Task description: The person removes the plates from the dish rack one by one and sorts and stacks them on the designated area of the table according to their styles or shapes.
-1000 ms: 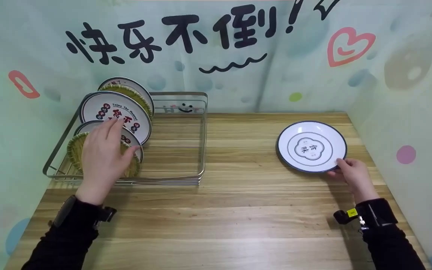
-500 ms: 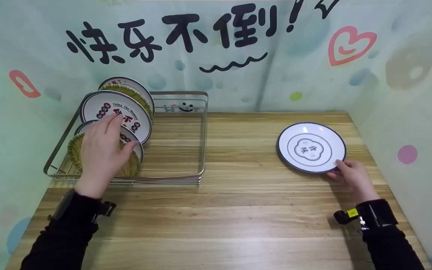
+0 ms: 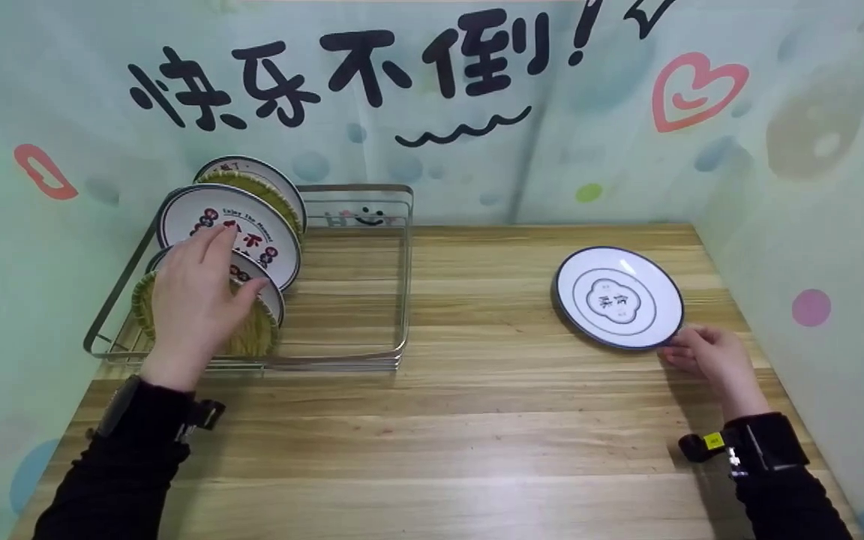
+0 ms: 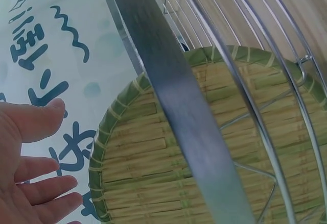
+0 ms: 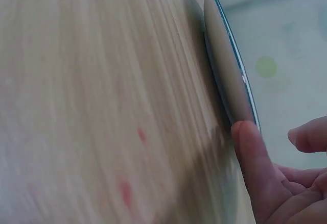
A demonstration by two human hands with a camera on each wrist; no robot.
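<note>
In the head view a white plate [image 3: 618,300] with a blue rim is at the right of the table. My right hand [image 3: 717,364] is at its near-right edge. One finger [image 5: 250,142] touches the plate's edge from the underside in the right wrist view, while the thumb [image 5: 311,134] is apart from it. My left hand [image 3: 196,300], fingers extended, hovers over a wire rack [image 3: 406,277]. In the rack stand a patterned plate [image 3: 226,217] and a round woven bamboo tray [image 4: 138,157]. The left hand [image 4: 30,168] holds nothing.
Behind them in the rack lean another plate [image 3: 282,176] and a second woven tray [image 3: 241,180]. A smaller plate [image 3: 274,289] is partly hidden by the left hand. A printed backdrop [image 3: 477,172] closes off the wood table [image 3: 439,420] behind.
The right thumb has come off the plate's top, and that hand has drawn slightly back to the right. The plate's tilt has shifted a little. My left hand has barely moved.
</note>
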